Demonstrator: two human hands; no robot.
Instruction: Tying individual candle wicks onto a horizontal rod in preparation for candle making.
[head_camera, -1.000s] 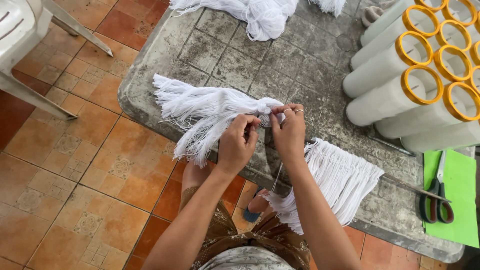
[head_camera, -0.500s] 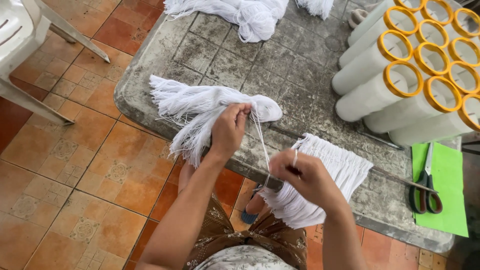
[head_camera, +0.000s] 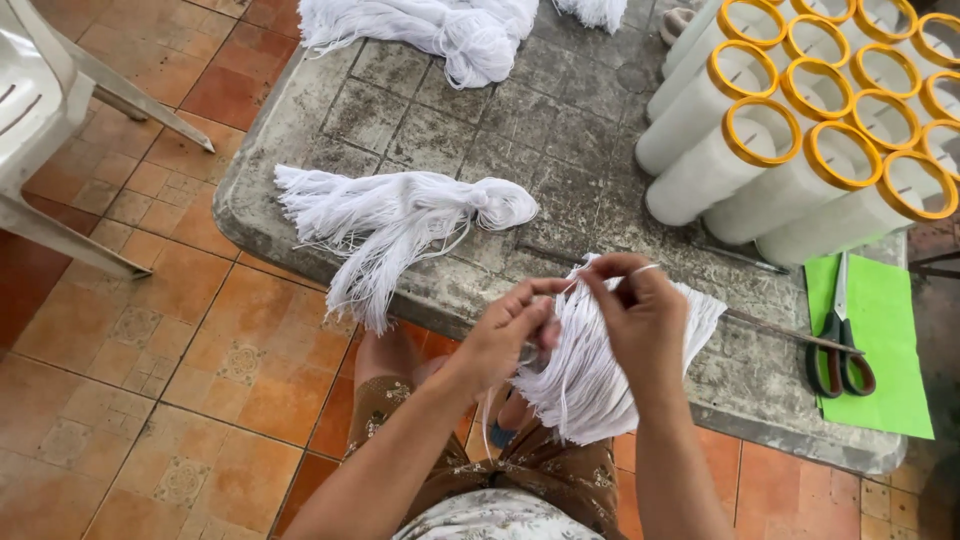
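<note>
My left hand (head_camera: 505, 335) and my right hand (head_camera: 640, 315) are together at the near edge of a grey stone table (head_camera: 560, 130). Both pinch white strands of a loose bundle of cut white yarn (head_camera: 590, 370) that hangs over the table edge toward my lap. A second bundle, a tied white yarn tassel (head_camera: 400, 225), lies alone on the table to the left, its fringe drooping over the edge. Neither hand touches it.
More white yarn (head_camera: 440, 30) is heaped at the table's far side. Several white tubes with orange rims (head_camera: 800, 130) lie stacked at the right. Scissors (head_camera: 838, 350) rest on a green sheet (head_camera: 885, 340). A thin metal rod (head_camera: 790, 330) lies nearby. A white plastic chair (head_camera: 40, 110) stands left.
Both hands were at the tied tassel on the left; they let it go, and now both work strands of the loose bundle at the table's near edge.
</note>
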